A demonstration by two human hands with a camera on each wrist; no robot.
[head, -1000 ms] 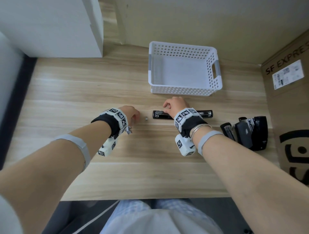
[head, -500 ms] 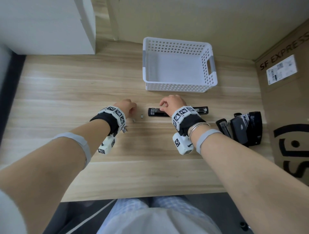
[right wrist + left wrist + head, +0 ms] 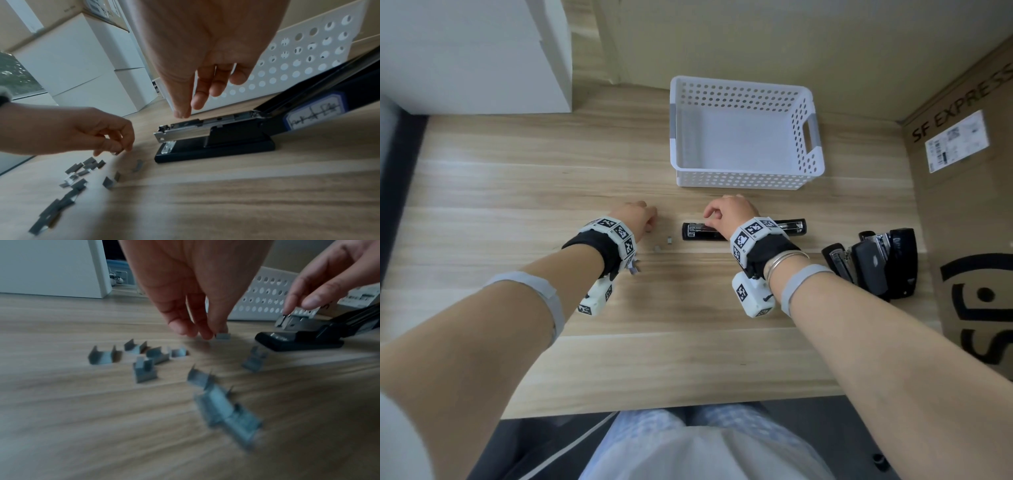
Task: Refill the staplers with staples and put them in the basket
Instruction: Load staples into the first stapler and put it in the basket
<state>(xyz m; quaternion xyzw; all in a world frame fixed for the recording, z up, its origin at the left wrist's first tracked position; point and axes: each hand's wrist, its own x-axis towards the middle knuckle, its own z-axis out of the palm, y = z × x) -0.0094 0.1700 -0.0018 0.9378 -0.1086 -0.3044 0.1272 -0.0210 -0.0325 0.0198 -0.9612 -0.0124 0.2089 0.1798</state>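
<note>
A black stapler (image 3: 791,226) lies flipped open on the wooden table, its metal magazine (image 3: 205,126) exposed. My right hand (image 3: 710,219) hovers over its front end, fingers loosely extended; the index fingertip (image 3: 286,311) touches the magazine tip. My left hand (image 3: 650,222) is just left of the stapler, and its fingertips (image 3: 207,335) pinch a short strip of staples (image 3: 223,336) at table level. Several loose staple strips (image 3: 144,368) lie scattered beneath and behind that hand. The white perforated basket (image 3: 743,180) stands empty behind the stapler.
Several more black staplers (image 3: 873,263) are piled at the right, against a cardboard box (image 3: 969,205). A white cabinet (image 3: 472,51) stands at the back left. Bare wood stretches to the left and toward the front edge.
My left hand has drawn slightly left, uncovering a second loose staple strip beside the stapler. My right hand has stayed over the stapler's front.
</note>
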